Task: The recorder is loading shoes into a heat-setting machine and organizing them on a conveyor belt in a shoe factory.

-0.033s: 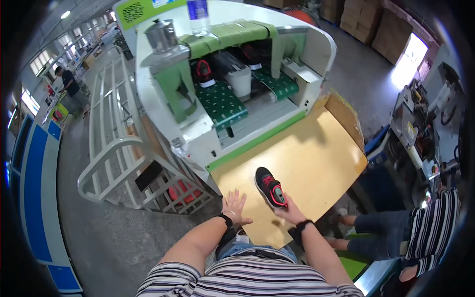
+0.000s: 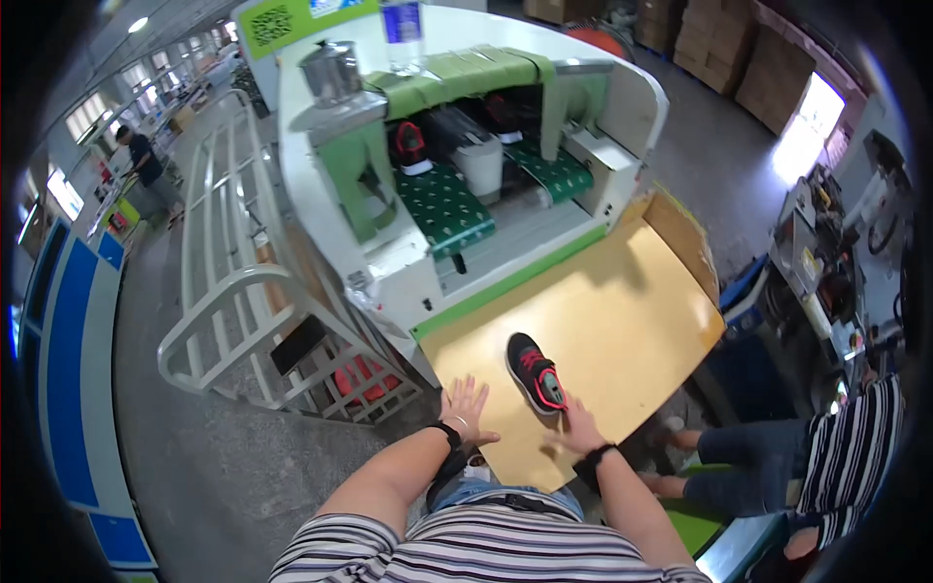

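Observation:
A black sneaker (image 2: 533, 371) with red laces and a red collar lies on the tan board, sole down, toe pointing away from me. At its heel is my right hand (image 2: 581, 429). The fingertips are at the heel edge, and the thumb stands apart from them, a little blurred, clear of the shoe. My left hand (image 2: 466, 408) rests flat with spread fingers on the board's left edge, holding nothing. The tan board (image 2: 622, 321) slopes up to a white machine (image 2: 389, 277), where two more such sneakers (image 2: 410, 151) sit on green dotted belts (image 2: 452, 216).
A white metal rack (image 2: 228, 282) stands left of the machine. On the machine's top are a metal pot (image 2: 332, 73) and a bottle (image 2: 401, 37). A person in a striped shirt (image 2: 850, 452) sits close on the right. Another person (image 2: 146, 160) stands far left. Cardboard boxes (image 2: 714, 44) are stacked behind.
My right hand has drawn back slightly from the sneaker's heel, and its thumb has moved away from the shoe. The whole view has shifted a little. My left hand stays on the board.

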A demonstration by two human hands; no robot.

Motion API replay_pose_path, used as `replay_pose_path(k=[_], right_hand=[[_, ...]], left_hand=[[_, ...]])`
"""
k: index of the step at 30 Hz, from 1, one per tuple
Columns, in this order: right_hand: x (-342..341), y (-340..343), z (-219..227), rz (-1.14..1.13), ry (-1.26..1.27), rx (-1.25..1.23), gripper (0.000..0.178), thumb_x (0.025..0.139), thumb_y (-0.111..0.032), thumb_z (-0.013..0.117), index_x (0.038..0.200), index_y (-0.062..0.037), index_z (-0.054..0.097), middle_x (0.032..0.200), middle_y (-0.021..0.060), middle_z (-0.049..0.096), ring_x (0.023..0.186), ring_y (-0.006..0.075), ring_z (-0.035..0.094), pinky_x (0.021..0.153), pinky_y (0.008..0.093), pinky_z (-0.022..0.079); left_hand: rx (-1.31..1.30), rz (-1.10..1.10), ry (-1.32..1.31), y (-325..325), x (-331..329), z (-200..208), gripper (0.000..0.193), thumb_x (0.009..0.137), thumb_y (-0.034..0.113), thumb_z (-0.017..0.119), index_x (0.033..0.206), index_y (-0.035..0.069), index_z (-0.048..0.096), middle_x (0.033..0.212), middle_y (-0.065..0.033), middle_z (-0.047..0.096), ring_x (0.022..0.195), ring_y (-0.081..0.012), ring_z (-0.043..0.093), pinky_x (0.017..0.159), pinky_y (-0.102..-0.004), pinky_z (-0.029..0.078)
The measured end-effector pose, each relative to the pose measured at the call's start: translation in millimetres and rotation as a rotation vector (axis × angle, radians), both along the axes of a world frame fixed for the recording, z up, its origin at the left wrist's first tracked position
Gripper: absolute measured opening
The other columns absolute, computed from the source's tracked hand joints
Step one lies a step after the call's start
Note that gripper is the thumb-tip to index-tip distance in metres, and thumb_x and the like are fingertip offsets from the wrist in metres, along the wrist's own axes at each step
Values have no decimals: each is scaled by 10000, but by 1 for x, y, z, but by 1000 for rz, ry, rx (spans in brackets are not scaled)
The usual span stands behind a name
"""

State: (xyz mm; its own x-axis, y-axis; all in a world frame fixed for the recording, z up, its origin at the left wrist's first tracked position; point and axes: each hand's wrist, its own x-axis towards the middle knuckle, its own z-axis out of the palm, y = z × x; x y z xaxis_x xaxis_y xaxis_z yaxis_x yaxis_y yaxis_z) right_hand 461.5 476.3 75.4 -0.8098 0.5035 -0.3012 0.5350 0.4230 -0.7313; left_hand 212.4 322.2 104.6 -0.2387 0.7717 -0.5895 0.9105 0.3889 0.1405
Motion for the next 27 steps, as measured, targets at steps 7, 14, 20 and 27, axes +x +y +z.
replay_pose_path(k=[7, 14, 20, 27], right_hand=[[42, -78, 48, 42, -500, 256, 1318, 538, -499, 873, 1540, -113, 108, 1599, 207, 26, 1470, 418, -12, 1138, 621, 106], [40, -83, 46, -32, -490, 214, 1395, 485, -474, 905, 1543, -115, 70, 1596, 220, -18, 1469, 421, -41, 1146, 610, 74], [39, -81, 43, -23, -527, 204, 1406, 490, -498, 902, 1544, -120, 52, 1597, 213, -53, 1469, 415, -71, 1151, 600, 58], [40, -80, 39, -24, -539, 198, 1430, 478, -533, 895, 1545, -122, 36, 1597, 208, -70, 1467, 418, -76, 1156, 590, 55]], left_hand=[[30, 20, -52, -2, 2, 5, 1220, 690, 776, 604, 1556, 186, -21, 1598, -190, -117, 1464, -409, -118, 1134, -621, -11], [43, 31, -34, -5, 4, 15, 1181, 715, 734, 620, 1556, 206, -20, 1608, -154, -104, 1474, -374, -103, 1150, -598, 6], [57, 18, -28, -7, 2, 8, 1184, 717, 766, 586, 1556, 197, -27, 1606, -162, -109, 1474, -374, -106, 1149, -596, 14], [85, 49, -54, -7, 2, 4, 1193, 692, 723, 656, 1557, 219, 8, 1613, -136, -91, 1478, -358, -94, 1159, -584, 23]])
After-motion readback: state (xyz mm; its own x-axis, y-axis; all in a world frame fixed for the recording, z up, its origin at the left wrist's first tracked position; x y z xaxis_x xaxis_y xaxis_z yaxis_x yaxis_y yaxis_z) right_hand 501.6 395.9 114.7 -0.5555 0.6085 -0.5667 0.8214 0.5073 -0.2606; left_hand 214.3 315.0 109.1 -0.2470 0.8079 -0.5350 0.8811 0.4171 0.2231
